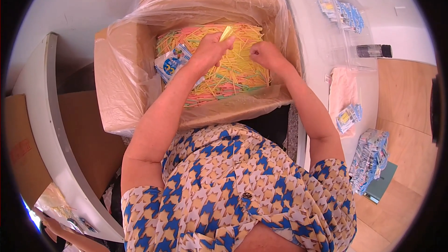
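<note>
A large cardboard box (122, 72) lined with clear plastic stands before me, holding a layer of thin straw-like sticks (242, 67) in yellow, pink, orange and green. My left hand (213, 49) is closed round a small bundle of yellow sticks (226, 33), their ends poking out past the thumb. To its right, over the yellow sticks, my right hand (268, 56) has its fingers curled in; whatever they may hold is hidden. Blue-and-white printed packets (171, 64) lie on the sticks at the box's left side, partly behind my left forearm.
Right of the box, a white table (319, 65) bears a clear plastic bin (347, 49) with packets, a dark cylindrical container (373, 51) and a pink cloth (343, 95). A stack of filled packets (370, 158) sits farther right. At lower left another person's arm (70, 235) shows.
</note>
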Demonstrator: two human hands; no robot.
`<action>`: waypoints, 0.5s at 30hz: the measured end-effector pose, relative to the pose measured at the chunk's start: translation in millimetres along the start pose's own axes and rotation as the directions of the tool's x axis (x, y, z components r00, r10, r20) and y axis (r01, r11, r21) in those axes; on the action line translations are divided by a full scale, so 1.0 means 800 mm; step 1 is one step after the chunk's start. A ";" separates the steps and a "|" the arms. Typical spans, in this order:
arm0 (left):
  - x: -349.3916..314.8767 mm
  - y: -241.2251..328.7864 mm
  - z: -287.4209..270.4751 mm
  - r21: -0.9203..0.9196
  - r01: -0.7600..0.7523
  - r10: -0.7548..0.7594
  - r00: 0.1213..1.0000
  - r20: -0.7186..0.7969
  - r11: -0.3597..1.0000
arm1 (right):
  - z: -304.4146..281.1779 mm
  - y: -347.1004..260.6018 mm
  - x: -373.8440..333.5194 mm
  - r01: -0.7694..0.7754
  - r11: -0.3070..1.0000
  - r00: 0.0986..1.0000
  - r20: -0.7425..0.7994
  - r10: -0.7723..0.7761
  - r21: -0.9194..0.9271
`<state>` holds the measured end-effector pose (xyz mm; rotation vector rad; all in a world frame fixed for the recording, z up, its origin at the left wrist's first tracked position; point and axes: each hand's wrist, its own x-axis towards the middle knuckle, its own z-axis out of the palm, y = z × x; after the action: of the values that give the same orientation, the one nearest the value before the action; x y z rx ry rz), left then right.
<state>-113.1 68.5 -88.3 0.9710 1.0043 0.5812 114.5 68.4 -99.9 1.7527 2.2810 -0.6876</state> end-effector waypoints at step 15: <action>-0.004 -0.030 -0.004 -0.315 0.067 0.016 0.967 0.253 0.947 | -0.039 -0.084 -0.009 0.031 0.550 0.989 -0.105 0.103 0.835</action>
<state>-117.7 55.7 -108.3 0.7184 0.6677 0.5629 56.6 63.7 -53.1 2.2325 2.1018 -1.9694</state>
